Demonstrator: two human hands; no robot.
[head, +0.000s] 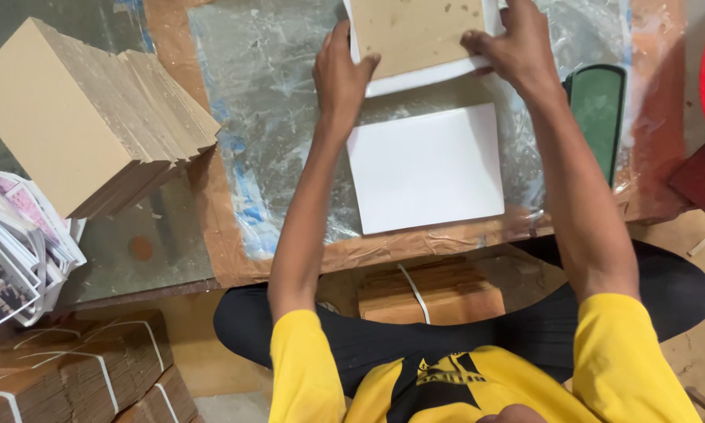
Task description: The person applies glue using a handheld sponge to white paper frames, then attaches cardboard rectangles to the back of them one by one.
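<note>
Board (415,31), brown, lies at 12 o'clock on a white sheet (427,76); the left hand (341,66) and right hand (509,47) each press an edge, fingers flat. 1 more sheet (427,168) waits below; a board stack (94,117) at 9 o'clock remains.

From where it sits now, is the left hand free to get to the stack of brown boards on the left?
Probably yes. The left hand presses a brown board onto a white sheet; once it lets go, only bare plastic-covered table lies between it and the stack of brown boards.
</note>
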